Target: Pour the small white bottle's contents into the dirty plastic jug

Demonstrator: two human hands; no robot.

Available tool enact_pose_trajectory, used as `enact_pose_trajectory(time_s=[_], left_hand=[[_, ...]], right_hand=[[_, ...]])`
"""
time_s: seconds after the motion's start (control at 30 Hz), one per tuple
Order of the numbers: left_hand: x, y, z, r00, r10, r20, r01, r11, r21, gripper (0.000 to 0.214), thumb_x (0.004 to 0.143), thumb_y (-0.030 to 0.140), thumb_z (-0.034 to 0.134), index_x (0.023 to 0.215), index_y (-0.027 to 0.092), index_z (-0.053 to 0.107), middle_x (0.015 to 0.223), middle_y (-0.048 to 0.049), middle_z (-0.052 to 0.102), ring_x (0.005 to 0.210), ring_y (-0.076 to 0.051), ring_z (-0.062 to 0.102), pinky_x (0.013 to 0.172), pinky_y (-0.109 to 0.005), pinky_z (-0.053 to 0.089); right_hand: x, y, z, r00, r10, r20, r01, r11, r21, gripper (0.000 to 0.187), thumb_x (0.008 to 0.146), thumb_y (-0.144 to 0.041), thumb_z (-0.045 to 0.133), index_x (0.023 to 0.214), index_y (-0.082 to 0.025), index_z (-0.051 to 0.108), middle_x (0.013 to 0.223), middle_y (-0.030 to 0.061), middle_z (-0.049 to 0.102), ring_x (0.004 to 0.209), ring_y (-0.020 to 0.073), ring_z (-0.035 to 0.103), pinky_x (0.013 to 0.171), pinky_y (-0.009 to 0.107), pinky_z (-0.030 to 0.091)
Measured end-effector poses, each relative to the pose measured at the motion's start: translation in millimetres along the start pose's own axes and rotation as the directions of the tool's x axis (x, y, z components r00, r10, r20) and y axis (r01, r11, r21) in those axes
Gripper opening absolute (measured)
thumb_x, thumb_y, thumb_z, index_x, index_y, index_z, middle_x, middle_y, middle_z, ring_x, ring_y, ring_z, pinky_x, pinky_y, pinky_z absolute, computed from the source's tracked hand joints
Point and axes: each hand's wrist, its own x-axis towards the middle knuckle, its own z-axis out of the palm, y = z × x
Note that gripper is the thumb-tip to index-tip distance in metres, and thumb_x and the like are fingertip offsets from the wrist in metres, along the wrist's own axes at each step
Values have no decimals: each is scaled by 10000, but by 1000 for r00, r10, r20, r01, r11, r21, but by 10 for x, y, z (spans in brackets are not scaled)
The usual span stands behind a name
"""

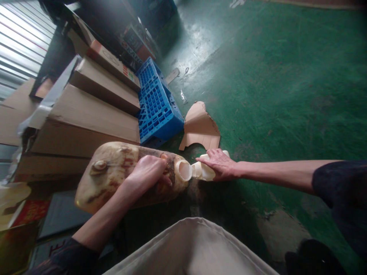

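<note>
Rising at bottom centre, a pale cloth (197, 244) is nearest. Beyond it, left of centre, the left hand (150, 170) is curled tightly onto a big jug (119, 166) near its mouth (185, 170); right of centre, the right hand (220, 164) wraps a small bottle (208, 174). The jug's long axis runs left to right, its open mouth facing the bottle's neck; whether they touch is unclear. The jug is yellowish, stained brown; the bottle is off-white. Farther up lie torn cardboard (202, 124) and a blue pallet (156, 103) on green floor (272, 95).

Pale capitals "KANG" on a printed box (140, 46), blurred red lettering on a nearby carton (113, 63).
</note>
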Motion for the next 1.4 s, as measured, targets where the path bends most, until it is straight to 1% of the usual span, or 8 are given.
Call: enact_pose_trajectory(time_s=[0.1, 0.23, 0.5, 0.67, 0.83, 1.03, 1.27, 1.4], left_hand=[[2, -2, 11, 1000, 23, -14, -23, 1000, -16, 389, 832, 458, 568, 667, 125, 686, 722, -134, 719, 621, -197, 580, 553, -320, 273], [14, -21, 40, 999, 30, -24, -30, 999, -11, 404, 835, 449, 570, 584, 137, 623, 663, -112, 681, 597, -180, 564, 542, -313, 258], [-11, 28, -15, 999, 40, -26, -38, 998, 47, 406, 796, 473, 607, 567, 154, 502, 542, -31, 480, 572, -169, 520, 528, -307, 209], [-19, 62, -56, 1000, 5, 10, -5, 999, 54, 390, 775, 484, 616, 595, 145, 548, 609, -75, 594, 604, -178, 528, 537, -304, 229], [-11, 81, -61, 1000, -11, 25, 10, 999, 30, 387, 850, 416, 519, 590, 133, 563, 742, -140, 715, 603, -176, 559, 533, -299, 257], [-7, 71, -57, 1000, 9, 17, -10, 998, 61, 387, 796, 485, 599, 662, 125, 640, 763, -165, 728, 630, -207, 592, 539, -313, 267], [-11, 83, -68, 1000, -14, 27, 13, 1000, 12, 393, 786, 480, 622, 595, 137, 603, 787, -158, 743, 625, -184, 585, 547, -312, 274], [-16, 117, -99, 999, -25, 36, 24, 999, 44, 357, 790, 463, 626, 657, 132, 622, 792, -157, 738, 664, -206, 606, 555, -309, 279]], right_hand=[[-3, -4, -14, 1000, -1, 0, 1, 1000, -3, 896, 657, -452, 689, 1452, -300, 305, 1162, 193, 477, 1079, 374, 479, 863, 468, 345], [-4, 6, -10, 1000, -3, 7, 3, 1000, -9, 910, 644, -415, 697, 1453, -292, 300, 1169, 197, 475, 1085, 376, 477, 856, 458, 337], [13, 24, 12, 1000, -7, -8, 7, 1000, 9, 869, 661, -443, 676, 1437, -290, 317, 1153, 201, 482, 1071, 382, 483, 848, 460, 325], [1, 21, 10, 1000, 1, 4, -1, 1000, 0, 887, 645, -428, 686, 1439, -295, 315, 1157, 194, 483, 1066, 373, 480, 843, 456, 329], [-3, 30, 42, 1000, -7, -9, 7, 1000, -8, 907, 628, -430, 686, 1444, -302, 312, 1151, 189, 480, 1060, 378, 485, 846, 466, 341], [6, 22, 29, 1000, -3, -10, 3, 1000, -16, 904, 623, -426, 687, 1441, -307, 321, 1144, 185, 485, 1059, 378, 495, 837, 464, 353], [-1, 9, 2, 1000, 2, -2, -2, 1000, -5, 908, 629, -428, 700, 1443, -307, 319, 1151, 189, 486, 1063, 370, 484, 852, 464, 350], [0, 13, 5, 1000, -13, -1, 13, 1000, 4, 901, 638, -413, 693, 1447, -293, 315, 1156, 193, 475, 1062, 368, 474, 850, 464, 337]])
